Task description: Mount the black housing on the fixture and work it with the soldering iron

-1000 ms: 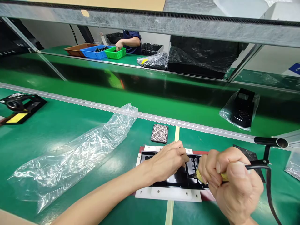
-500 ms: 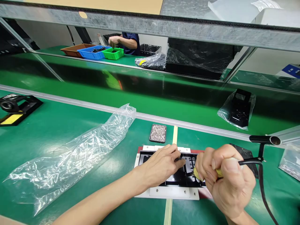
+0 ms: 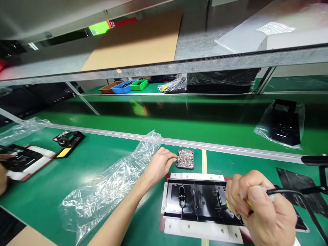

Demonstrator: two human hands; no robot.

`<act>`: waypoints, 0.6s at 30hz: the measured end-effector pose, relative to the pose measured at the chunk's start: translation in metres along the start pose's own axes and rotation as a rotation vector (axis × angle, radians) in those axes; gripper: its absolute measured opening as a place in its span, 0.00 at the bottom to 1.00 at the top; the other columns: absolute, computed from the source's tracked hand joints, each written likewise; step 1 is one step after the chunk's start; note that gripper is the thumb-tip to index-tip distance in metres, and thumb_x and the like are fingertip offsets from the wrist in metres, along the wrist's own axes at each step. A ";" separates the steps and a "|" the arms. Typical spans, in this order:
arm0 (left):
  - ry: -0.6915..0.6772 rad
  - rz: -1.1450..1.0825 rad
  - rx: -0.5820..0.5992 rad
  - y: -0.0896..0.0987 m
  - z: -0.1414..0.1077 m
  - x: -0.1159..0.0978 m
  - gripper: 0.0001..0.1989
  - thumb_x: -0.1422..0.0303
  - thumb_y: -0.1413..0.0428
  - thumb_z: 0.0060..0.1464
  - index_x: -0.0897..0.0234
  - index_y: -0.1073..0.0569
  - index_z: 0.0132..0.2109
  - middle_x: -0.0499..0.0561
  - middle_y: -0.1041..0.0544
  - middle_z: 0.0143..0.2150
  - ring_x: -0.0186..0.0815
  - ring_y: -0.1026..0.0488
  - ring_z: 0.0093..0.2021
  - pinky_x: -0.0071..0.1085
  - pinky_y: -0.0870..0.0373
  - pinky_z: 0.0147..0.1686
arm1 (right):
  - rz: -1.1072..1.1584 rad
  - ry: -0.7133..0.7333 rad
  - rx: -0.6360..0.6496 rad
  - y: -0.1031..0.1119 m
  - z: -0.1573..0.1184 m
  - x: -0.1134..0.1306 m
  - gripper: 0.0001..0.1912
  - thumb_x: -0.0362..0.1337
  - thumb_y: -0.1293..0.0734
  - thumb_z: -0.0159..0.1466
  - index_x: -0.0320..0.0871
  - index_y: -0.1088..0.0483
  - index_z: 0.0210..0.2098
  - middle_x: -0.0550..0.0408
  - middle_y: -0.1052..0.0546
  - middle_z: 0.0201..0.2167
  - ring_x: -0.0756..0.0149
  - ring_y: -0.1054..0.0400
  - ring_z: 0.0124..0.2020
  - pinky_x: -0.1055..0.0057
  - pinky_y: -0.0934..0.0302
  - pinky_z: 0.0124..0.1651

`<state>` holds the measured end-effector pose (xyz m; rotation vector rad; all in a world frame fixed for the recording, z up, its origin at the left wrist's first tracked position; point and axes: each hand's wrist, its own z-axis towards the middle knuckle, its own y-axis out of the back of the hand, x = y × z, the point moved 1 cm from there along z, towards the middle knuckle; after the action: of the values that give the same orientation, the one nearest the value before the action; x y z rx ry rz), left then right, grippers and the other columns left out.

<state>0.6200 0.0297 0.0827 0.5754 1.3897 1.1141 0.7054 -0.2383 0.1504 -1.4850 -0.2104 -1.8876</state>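
My left hand [image 3: 162,162] is at the left edge of a small dark tray [image 3: 185,149] full of tiny shiny metal pieces [image 3: 185,159]. Its thumb and fingers are pinched together; anything between the tips is too small to make out. In the lower right, my right hand [image 3: 262,205] is wrapped round the yellow handle of a corded soldering iron [image 3: 227,206]. The iron's front end reaches over a glossy black plastic panel [image 3: 189,200], and its cable leaves from the back of my fist. White fixture blocks [image 3: 202,231] frame the panel above and below.
A crumpled clear plastic bag [image 3: 110,186] lies left of my forearm. To the right stand a black holder [image 3: 321,174] and a dark sheet [image 3: 302,186]. A co-worker's hand [image 3: 3,174] is beside another fixture at far left. A metal shelf [image 3: 164,70] crosses above.
My left hand has lifted off the black panel and moved up to the tray of metal pieces. My right hand keeps the soldering iron over the panel. The camera view has tilted up and shifted left.
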 end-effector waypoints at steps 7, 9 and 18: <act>-0.057 0.051 0.132 -0.025 0.020 -0.001 0.06 0.73 0.41 0.68 0.63 0.18 0.43 0.52 0.20 0.43 0.44 0.31 0.47 0.40 0.29 0.51 | -0.008 0.007 0.025 0.005 -0.003 -0.004 0.18 0.41 0.42 0.79 0.46 0.35 0.32 0.61 0.41 0.20 0.71 0.45 0.20 0.73 0.49 0.22; -0.078 0.079 0.147 -0.027 0.023 -0.002 0.07 0.74 0.42 0.69 0.63 0.19 0.43 0.53 0.21 0.41 0.44 0.32 0.46 0.40 0.31 0.49 | -0.002 0.001 0.022 0.005 -0.003 -0.005 0.18 0.41 0.41 0.79 0.45 0.35 0.32 0.61 0.41 0.20 0.71 0.45 0.21 0.74 0.48 0.22; -0.136 0.186 0.198 -0.030 0.030 -0.005 0.13 0.76 0.47 0.68 0.65 0.22 0.34 0.53 0.28 0.35 0.44 0.35 0.42 0.40 0.35 0.47 | -0.015 -0.010 0.015 0.004 -0.004 -0.002 0.18 0.40 0.41 0.79 0.45 0.35 0.31 0.60 0.40 0.21 0.71 0.44 0.21 0.73 0.48 0.21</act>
<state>0.6571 0.0210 0.0636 0.9227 1.3568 1.0688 0.7051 -0.2421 0.1463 -1.4873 -0.2406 -1.8865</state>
